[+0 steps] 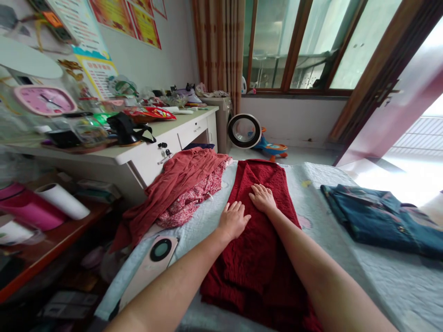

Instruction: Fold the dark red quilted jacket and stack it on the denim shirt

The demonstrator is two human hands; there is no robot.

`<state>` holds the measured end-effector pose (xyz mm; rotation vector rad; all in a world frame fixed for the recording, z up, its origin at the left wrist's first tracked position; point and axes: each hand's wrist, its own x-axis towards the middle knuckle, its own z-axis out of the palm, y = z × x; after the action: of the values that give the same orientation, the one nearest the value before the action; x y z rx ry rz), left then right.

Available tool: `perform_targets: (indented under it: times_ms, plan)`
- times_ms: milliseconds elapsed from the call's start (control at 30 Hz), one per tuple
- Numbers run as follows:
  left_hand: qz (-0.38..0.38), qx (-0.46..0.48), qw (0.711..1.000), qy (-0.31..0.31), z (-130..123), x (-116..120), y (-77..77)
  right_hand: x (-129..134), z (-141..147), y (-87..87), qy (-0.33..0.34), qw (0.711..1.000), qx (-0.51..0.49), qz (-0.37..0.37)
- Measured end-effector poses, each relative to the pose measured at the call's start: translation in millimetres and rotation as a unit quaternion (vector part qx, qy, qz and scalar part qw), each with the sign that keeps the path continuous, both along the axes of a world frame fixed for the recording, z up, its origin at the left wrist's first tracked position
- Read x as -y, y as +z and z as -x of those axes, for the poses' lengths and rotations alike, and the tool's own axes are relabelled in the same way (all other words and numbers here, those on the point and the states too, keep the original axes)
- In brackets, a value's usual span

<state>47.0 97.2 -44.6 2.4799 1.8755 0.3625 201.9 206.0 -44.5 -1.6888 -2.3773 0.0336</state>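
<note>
Head view: dark red garment under two bare hands

Dark red garment (249, 263), textured cloth, laid lengthwise on a pale blue cover (311, 203), its near end partly behind the forearms; both hands rest on it.

Left hand (233, 221): open, palm down, fingers extended and slightly apart, lying across the garment's left edge, gripping nothing.

Right hand (263, 198): open, palm down, fingers extended and pointing left, resting on the garment a little farther from the camera than the left hand, gripping nothing. The two hands are near each other but apart.

To the left of the garment: one rust-red cloth (187, 170), loosely heaped, with a red-and-white patterned cloth (194, 198) beside and partly beneath it.

Nearer the camera: one pale phone (148, 272) with a large round dark camera ring, lying on the cover, partly hidden by the left forearm.

To the right, well apart from the garment: blue denim clothing (377, 216), folded, on the same cover.

Beyond the bed, left: white desk (159, 154) bearing a pink clock (46, 100), a red packet (150, 114) and assorted small items.

Beyond the bed, centre: round machine door (258, 131), standing open; blue-and-orange toy (272, 146) on the floor beside it
</note>
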Motion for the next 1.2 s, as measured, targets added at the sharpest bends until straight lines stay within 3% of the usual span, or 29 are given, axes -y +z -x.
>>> perform_targets:
  times_ms: [100,200,300,400,567,767,900,1067,1200]
  plan:
    - [-0.026,-0.003,1.000,0.003,3,5,-9.9,0,1,1.9,-0.001,1.000,0.011,0.009]
    - [-0.070,-0.011,0.997,-0.003,3,9,-10.4,-2,1,2.0,-0.005,1.000,0.018,0.017]
    - [-0.101,-0.023,0.990,-0.095,2,12,-5.1,-4,1,0.0,-0.011,0.999,0.025,0.022]
    - [-0.060,-0.022,0.986,-0.151,0,16,-1.9,-6,1,-3.2,-0.012,0.999,0.030,0.030]
    - [0.007,-0.014,0.995,-0.100,-6,30,-0.8,-17,0,-3.4,-0.008,0.996,0.006,0.084]
    - [0.030,-0.008,0.996,-0.084,-10,39,1.9,-28,-13,16.4,0.007,0.995,-0.026,0.098]
    - [0.028,-0.010,0.996,-0.081,-9,39,0.0,0,-29,15.4,-0.002,0.998,-0.042,0.051]
    - [0.003,-0.013,0.996,-0.090,-9,37,-5.4,56,-47,3.8,0.070,0.996,0.017,0.050]
    - [-0.002,-0.007,0.996,-0.089,-9,35,-9.0,91,-46,13.7,0.007,0.996,0.046,0.074]
